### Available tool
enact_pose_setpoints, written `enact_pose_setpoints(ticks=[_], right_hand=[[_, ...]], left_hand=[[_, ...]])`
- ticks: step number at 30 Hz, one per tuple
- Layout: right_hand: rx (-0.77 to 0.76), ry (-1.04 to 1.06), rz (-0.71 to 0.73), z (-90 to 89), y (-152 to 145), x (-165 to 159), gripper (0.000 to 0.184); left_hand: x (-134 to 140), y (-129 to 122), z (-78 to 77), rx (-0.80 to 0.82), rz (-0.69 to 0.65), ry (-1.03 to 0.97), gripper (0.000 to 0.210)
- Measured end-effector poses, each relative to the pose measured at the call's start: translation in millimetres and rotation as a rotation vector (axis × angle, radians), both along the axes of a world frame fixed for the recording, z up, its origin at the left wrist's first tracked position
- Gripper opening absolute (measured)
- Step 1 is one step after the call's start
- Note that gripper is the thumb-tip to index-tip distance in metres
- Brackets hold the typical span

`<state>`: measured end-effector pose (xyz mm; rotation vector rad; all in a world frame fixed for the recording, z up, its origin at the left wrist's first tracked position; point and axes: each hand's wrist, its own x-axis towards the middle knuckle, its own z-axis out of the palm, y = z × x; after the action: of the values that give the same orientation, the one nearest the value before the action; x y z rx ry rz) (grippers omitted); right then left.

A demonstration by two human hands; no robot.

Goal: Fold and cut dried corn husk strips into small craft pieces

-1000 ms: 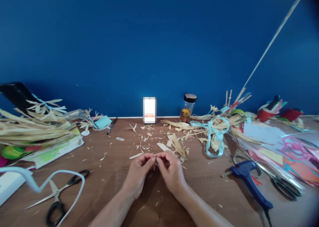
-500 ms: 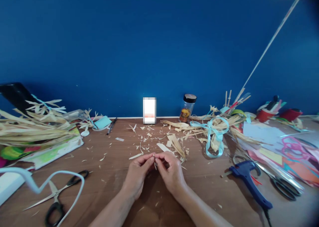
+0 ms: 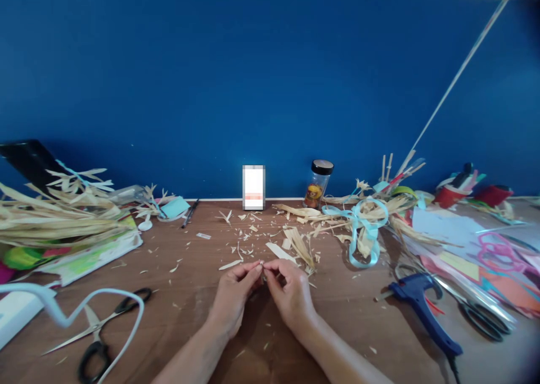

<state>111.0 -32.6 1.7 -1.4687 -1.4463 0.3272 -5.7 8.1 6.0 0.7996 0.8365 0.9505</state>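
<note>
My left hand and my right hand meet fingertip to fingertip over the middle of the brown table. Both are closed in a pinch on a tiny pale strip, which looks like dried husk; most of it is hidden by the fingers. Just beyond the fingertips lie a flat white piece of husk and a bundle of dried husk. Small husk scraps are scattered behind my hands.
Black-handled scissors lie open at left beside a white cable. At right rest a blue glue gun, pink scissors and looped light-blue ribbon. A black-lidded jar stands by the blue wall, near a blurred-out bright panel.
My fingers have shifted only slightly around the small strip, and less of its lower end shows below the fingertips. The things on the table have stayed put.
</note>
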Motion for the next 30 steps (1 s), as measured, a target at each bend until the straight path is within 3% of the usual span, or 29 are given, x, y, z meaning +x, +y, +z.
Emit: enact_pose_setpoints(ticks=[7, 14, 25, 30], right_hand=[[0.036, -0.061, 0.020, -0.4, -2.0, -1.7, 0.017], [-0.048, -0.036, 0.004, -1.4, -1.3, -2.9, 0.016], [-0.067, -0.015, 0.051, 1.6, -1.7, -6.1, 0.013], [-0.045, 0.063, 0.045, 9.8, -2.7, -1.0, 0.012]], left_hand=[[0.9, 0.2, -4.3, 0.033, 0.013, 0.009, 0.024], [0.7, 2.3, -10.4, 0.068, 0.002, 0.055, 0.026], [0.4, -0.5, -3.9, 0.159, -0.040, 0.109, 0.021], [-3.6, 2.9, 2.7, 0.104, -0.104, 0.056, 0.016]])
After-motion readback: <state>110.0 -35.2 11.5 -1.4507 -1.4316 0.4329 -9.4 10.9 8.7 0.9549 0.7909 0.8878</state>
